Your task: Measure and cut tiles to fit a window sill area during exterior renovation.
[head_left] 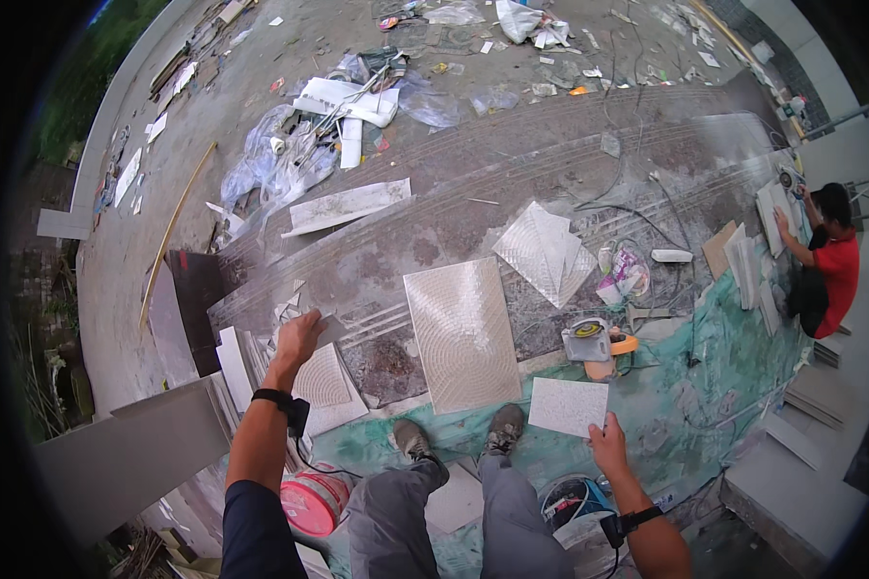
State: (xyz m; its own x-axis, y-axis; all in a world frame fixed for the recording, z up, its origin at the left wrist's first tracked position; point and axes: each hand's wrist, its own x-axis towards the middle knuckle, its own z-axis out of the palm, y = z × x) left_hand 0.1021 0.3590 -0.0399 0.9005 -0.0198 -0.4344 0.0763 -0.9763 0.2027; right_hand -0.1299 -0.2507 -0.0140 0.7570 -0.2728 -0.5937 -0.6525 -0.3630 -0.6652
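Note:
My left hand is closed at the left, beside small white fragments and above a cut patterned tile; what it grips, if anything, is too small to make out. My right hand grips the near right corner of a small pale rectangular tile. A large tile with a curved raised pattern lies ahead of my feet. Right of it are stacked patterned tiles and an orange power tool with a disc.
A person in a red top crouches at the right, handling a tile. A red bucket and a blue bucket flank my legs. Green sheeting covers the near floor; plastic and scrap lie farther off.

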